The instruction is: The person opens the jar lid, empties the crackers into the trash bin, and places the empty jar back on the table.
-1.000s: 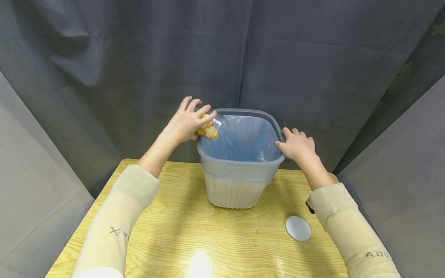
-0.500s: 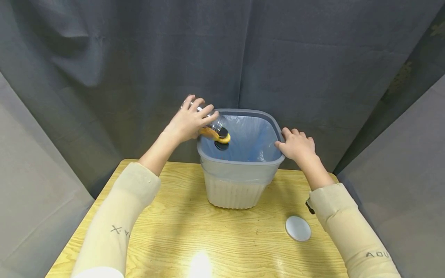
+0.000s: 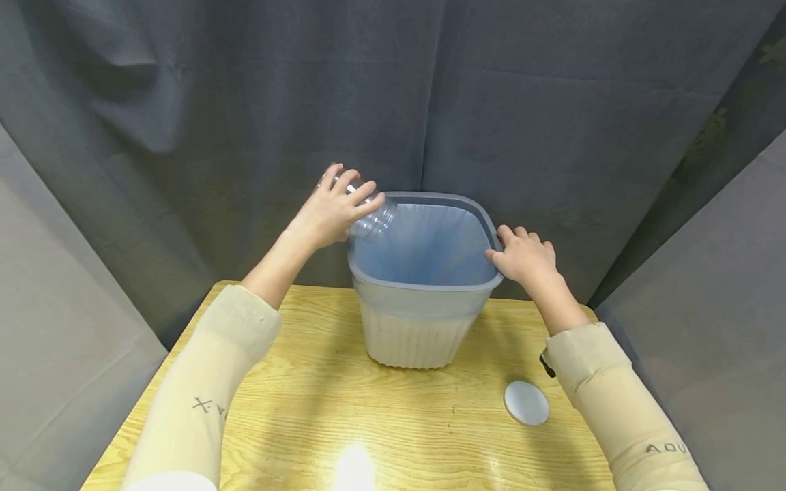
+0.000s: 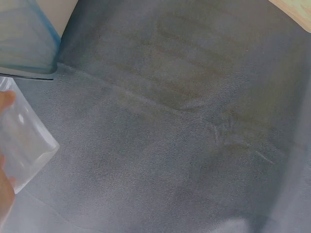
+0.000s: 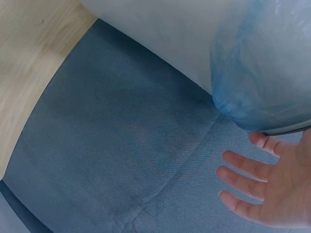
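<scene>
My left hand (image 3: 328, 213) grips a clear plastic jar (image 3: 379, 221), tilted with its mouth pointing down over the left side of a trash can (image 3: 424, 307). Nothing shows inside the jar. In the left wrist view, the jar's clear base (image 4: 29, 145) slants past the fingers, close under the can's rim. At the can's right side, my right hand (image 3: 527, 256) holds the rim, thumb over the inner edge and fingers outside. The right wrist view has the index fingertip (image 5: 259, 140) right at the rim, other fingers spread. A blue bag (image 3: 424, 239) lines the can; its bottom is hidden.
On the wooden table (image 3: 295, 409), a round white lid (image 3: 526, 403) lies at the front right, near the right sleeve. The can stands at the table's back edge, before a dark grey curtain (image 3: 276, 102). Grey panels flank both sides.
Yellow-orange slices and dark round pieces have slid out of the jar and dropped into the trash can. The left hand has risen slightly; the right hand stays at the rim.
</scene>
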